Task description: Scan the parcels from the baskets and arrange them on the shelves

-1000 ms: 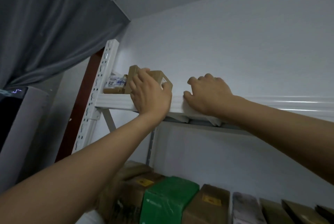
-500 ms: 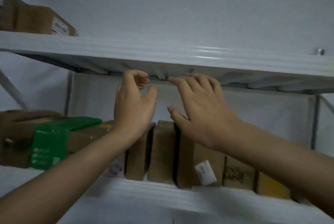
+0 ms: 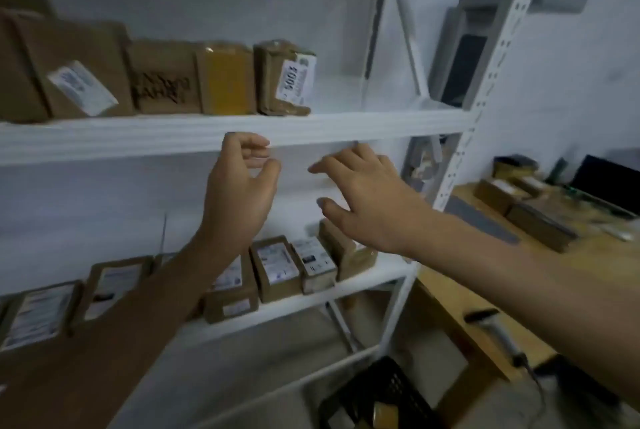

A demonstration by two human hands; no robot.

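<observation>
- The left hand [image 3: 239,193] is raised, palm toward the rack. Its fingers are loosely curled, the thumb stands apart, and it holds nothing.
- The right hand [image 3: 367,206] is level with it and just beside it. Its fingers are spread and nearly straight, and it also holds nothing.
- A black basket [image 3: 381,390] stands on the floor below the right forearm, well apart from both hands. A yellowish parcel [image 3: 384,413] lies inside it.
- A handheld scanner [image 3: 498,331] rests near the edge of the wooden table [image 3: 460,317], to the right of the rack and under the right forearm.
- On the lower shelf [image 3: 363,286], a row of labelled brown parcels [image 3: 273,267] stands below both hands. The left forearm covers part of the row. Neither hand touches a parcel.
- The front edge of the upper shelf [image 3: 138,139] runs just behind the left fingertips. Motion blur prevents telling whether they touch it.
- On the upper shelf, above and left of the hands, stand four parcels side by side: a large box [image 3: 79,75] with a tilted white label, a box with dark print [image 3: 162,82], a yellow-faced parcel [image 3: 227,78], and a taped parcel [image 3: 285,78] with a white label reading "5004". The shelf space to the right of the taped parcel lies directly above the right hand.
- Further boxes [image 3: 540,224] and a dark screen [image 3: 606,179] sit at the far end of the table.
</observation>
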